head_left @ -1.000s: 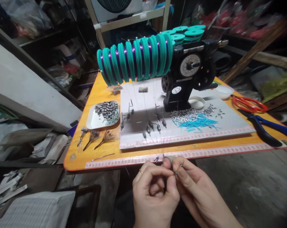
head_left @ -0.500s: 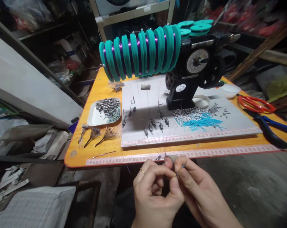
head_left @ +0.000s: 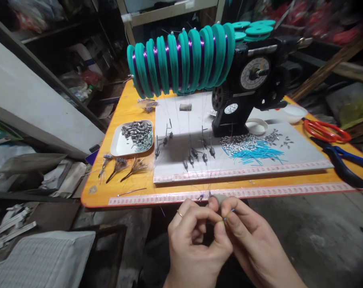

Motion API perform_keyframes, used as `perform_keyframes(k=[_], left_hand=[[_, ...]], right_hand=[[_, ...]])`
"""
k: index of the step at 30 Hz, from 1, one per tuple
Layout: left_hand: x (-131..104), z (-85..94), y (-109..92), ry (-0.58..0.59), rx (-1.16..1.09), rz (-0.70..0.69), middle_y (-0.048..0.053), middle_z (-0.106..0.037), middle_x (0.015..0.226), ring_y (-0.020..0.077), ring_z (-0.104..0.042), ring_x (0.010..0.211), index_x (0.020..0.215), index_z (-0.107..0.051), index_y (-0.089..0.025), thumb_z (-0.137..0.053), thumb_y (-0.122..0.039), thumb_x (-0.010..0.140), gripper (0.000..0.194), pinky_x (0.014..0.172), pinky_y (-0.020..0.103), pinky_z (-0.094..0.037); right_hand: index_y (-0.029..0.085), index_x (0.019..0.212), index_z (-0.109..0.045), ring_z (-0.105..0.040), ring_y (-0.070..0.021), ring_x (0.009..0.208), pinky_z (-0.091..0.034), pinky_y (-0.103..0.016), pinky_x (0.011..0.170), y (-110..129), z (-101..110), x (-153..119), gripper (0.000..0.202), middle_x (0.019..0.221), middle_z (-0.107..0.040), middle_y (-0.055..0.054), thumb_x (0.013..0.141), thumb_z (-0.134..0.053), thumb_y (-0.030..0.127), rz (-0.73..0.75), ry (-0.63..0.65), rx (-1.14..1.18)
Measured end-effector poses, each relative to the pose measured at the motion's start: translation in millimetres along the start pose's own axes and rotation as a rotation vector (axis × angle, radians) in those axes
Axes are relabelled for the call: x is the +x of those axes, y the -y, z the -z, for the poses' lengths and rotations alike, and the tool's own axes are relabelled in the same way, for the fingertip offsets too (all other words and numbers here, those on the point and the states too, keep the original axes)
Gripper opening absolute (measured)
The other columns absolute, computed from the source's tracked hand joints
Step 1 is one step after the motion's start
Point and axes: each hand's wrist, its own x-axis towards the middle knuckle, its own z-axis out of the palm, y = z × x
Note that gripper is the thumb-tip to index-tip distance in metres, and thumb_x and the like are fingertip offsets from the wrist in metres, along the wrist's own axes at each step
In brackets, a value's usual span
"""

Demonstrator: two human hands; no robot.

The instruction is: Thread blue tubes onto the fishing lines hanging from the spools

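My left hand (head_left: 199,242), with a ring on one finger, is closed in a pinch just off the table's front edge. Its thumb and fingertip meet the fingertips of my right hand (head_left: 249,232), also pinched. A thin blue tube (head_left: 233,210) pokes out from between my right fingers. What my left fingertips grip is too small to make out. A beige-grey wrap (head_left: 219,199) surrounds a finger between the hands. Fine lines run down from the green spools (head_left: 181,60) toward my hands, near a small dark knot (head_left: 201,197).
Lead-like sinkers (head_left: 194,153) hang or lie over the grey board (head_left: 169,176). A white tray (head_left: 117,146) of grey weights stands left. Blue tubes (head_left: 256,154) and small metal pieces lie below the black machine (head_left: 232,116). Red-handled scissors (head_left: 325,130) and blue-black pliers (head_left: 343,164) rest right.
The view has shifted slightly, so the spools and machine sit a little higher and farther right. Both hands keep nearly the same pinch; the blue tube end barely moves.
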Motion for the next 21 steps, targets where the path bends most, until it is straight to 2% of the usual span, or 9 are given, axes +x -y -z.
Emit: perform_keyframes(k=[7,14,18,21], left_hand=[[-2.2,-0.9,2.1,-0.007,0.022,-0.011,-0.005,-0.052,0.066,0.0054,-0.045,0.046,0.074,-0.06,-0.021,-0.059,-0.006,0.074,0.015,0.038,0.015,-0.035],[-8.3,-2.8,4.2,-0.063,-0.008,0.018,-0.005,-0.049,0.065,0.0054,-0.044,0.046,0.072,-0.06,-0.021,-0.059,-0.005,0.073,0.016,0.037,0.015,-0.032],[-7.0,-0.2,3.8,-0.001,-0.007,0.013,-0.005,-0.048,0.066,0.0053,-0.044,0.047,0.074,-0.06,-0.021,-0.06,-0.004,0.073,0.017,0.038,0.015,-0.034],[-5.8,1.0,3.1,-0.008,-0.028,0.031,-0.005,-0.047,0.067,0.0049,-0.043,0.047,0.074,-0.06,-0.021,-0.059,-0.005,0.075,0.016,0.038,0.014,-0.035]], right_hand=[[0.024,0.08,-0.066,-0.059,-0.0115,0.076,-0.05,-0.019,0.071,-4.0,3.7,-2.1,0.015,0.08,-0.063,0.001,0.086,-0.07,0.037,0.053,-0.069,-0.09],[0.022,0.078,-0.066,-0.059,-0.0131,0.074,-0.051,-0.023,0.071,-0.8,-2.4,-2.2,0.017,0.08,-0.064,-0.001,0.084,-0.072,0.037,0.011,-0.075,-0.068],[0.021,0.077,-0.066,-0.057,-0.0122,0.072,-0.05,-0.021,0.069,2.1,-6.2,-2.7,0.018,0.076,-0.062,-0.001,0.084,-0.073,0.036,-0.001,-0.082,-0.038],[0.021,0.077,-0.065,-0.055,-0.0105,0.071,-0.049,-0.019,0.068,2.0,-5.3,-3.8,0.017,0.076,-0.061,0.0,0.084,-0.072,0.034,-0.017,-0.067,-0.015]])
